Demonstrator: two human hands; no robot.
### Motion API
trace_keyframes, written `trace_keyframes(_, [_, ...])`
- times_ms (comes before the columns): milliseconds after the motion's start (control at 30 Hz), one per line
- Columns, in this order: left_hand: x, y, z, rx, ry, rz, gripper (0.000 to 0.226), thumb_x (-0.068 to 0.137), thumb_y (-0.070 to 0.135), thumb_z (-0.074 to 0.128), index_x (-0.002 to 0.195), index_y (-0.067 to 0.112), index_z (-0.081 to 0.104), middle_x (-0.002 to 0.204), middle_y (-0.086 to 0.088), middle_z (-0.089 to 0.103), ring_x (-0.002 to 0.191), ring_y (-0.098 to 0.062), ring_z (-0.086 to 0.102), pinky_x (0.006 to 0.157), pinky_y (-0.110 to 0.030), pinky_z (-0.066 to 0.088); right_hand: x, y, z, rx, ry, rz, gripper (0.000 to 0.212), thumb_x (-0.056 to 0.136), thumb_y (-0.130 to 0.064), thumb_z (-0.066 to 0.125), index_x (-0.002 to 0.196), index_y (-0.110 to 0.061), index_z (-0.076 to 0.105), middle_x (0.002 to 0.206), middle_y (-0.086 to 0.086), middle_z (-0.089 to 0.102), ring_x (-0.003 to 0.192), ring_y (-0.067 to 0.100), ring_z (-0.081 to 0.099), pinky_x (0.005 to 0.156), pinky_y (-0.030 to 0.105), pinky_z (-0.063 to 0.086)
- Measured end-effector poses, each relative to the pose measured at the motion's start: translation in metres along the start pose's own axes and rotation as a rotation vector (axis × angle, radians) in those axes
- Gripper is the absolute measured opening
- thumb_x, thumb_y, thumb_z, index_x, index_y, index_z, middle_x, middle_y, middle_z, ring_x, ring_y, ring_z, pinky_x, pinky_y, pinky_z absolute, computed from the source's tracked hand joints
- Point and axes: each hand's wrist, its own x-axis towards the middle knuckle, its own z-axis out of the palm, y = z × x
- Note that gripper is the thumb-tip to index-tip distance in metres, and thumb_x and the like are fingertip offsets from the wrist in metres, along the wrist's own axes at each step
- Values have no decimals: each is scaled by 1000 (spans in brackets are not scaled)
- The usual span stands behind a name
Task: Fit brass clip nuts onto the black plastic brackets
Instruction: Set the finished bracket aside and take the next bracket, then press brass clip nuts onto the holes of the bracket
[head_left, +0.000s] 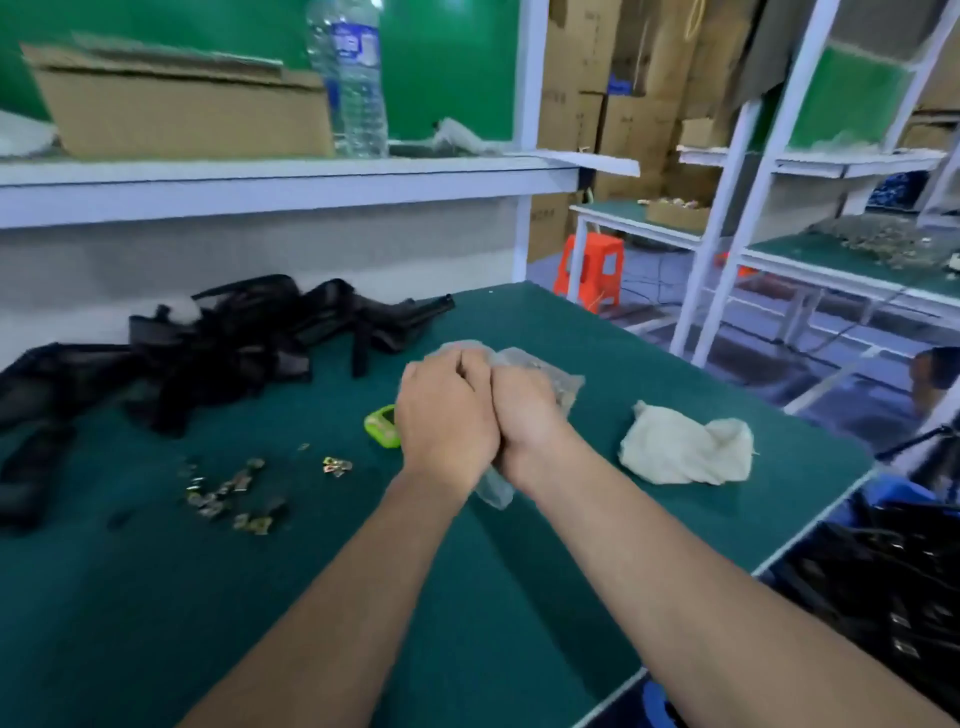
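A person's left hand (447, 421) and right hand (524, 415) met knuckle to knuckle above a green surface (156, 597), each grip clenched around a crumpled clear plastic bag (553, 376) whose ends showed beyond the fingers and below the wrists; its contents could not be made out. The only label in view, a blue band on a water bottle (356, 78) standing on the shelf (260, 182) beside a cardboard box (182, 114), was too blurred to read, as was the printing on the cartons stacked behind. The brass clip nuts (228, 493) lay loose on the surface to the left of the forearms, small, shiny, yellow-gold pieces scattered in a rough cluster, with a few more set slightly apart nearer the left wrist. The black plastic brackets (223, 343) were heaped farther back at the left, long matte-black parts tangled over one another against the rear panel. A small lime-green object (382, 426) sat just beside the left hand, and a bunched white cloth (685, 447) lay near the surface's right edge. A blue bin (898, 491) at lower right held more dark parts, and an orange stool (592, 270) stood on the floor beyond.
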Motion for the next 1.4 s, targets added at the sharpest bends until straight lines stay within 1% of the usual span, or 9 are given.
trace_keyframes(100, [13,-53,-39,125,81,-46,24,97,30,57,112,29,75,107,1,73,108,-22,62,94,-36,49,26,22,29,-478,57,-106,31,86,-1,54,72,-18,76,85,6,78,83,24,72,69,38,58])
trace_keyframes(267, [23,-153,-98,490,60,-147,50,95,34,65,140,16,58,140,-4,61,138,-24,44,117,-34,30,67,47,65,-607,42,-143,28,70,-15,57,85,-28,76,69,-7,72,55,12,63,58,33,53])
trace_keyframes(367, [23,-199,-120,613,-38,-287,61,99,43,54,153,17,43,159,-1,42,150,-22,29,125,-36,22,99,57,89,-808,-52,-137,41,76,-20,61,114,-33,69,99,-14,69,67,10,59,59,29,46])
trace_keyframes(500, [27,-216,-118,636,-181,-238,56,97,45,54,147,22,53,155,1,48,144,-19,39,120,-38,29,149,76,117,-1034,-157,-114,55,94,-18,60,148,-27,47,122,-6,61,85,7,60,63,26,44])
trace_keyframes(633, [37,-221,-118,533,-169,-193,38,95,39,63,131,29,69,149,3,56,140,-14,46,114,-30,32,196,87,130,-1286,-28,-169,62,96,-19,59,153,-16,36,145,6,50,130,27,48,99,38,48])
trace_keyframes(800, [46,-225,-123,376,-103,-292,22,86,37,77,107,30,80,116,15,74,105,-8,66,83,-18,44,244,94,129,-1499,92,-164,53,92,-31,69,137,-13,47,134,9,54,111,31,59,74,34,42])
trace_keyframes(967, [44,-226,-118,377,-26,-252,16,83,35,78,99,34,80,100,20,73,80,6,56,67,-2,36,273,97,128,-1379,265,-91,57,91,-40,72,134,-12,46,122,12,64,108,34,64,72,36,47])
trace_keyframes(1200, [41,-226,-115,439,5,-162,17,89,32,72,104,31,79,110,19,72,107,1,54,88,-16,32,275,103,127,-1356,375,-118,37,85,-24,76,115,-12,58,109,9,68,98,30,68,75,36,57])
trace_keyframes(1400, [39,-221,-116,415,10,-186,28,92,38,69,117,28,76,119,12,70,117,-6,55,90,-17,34,240,64,119,-798,347,-159,29,76,-7,77,74,-13,48,77,6,59,61,20,57,51,24,45])
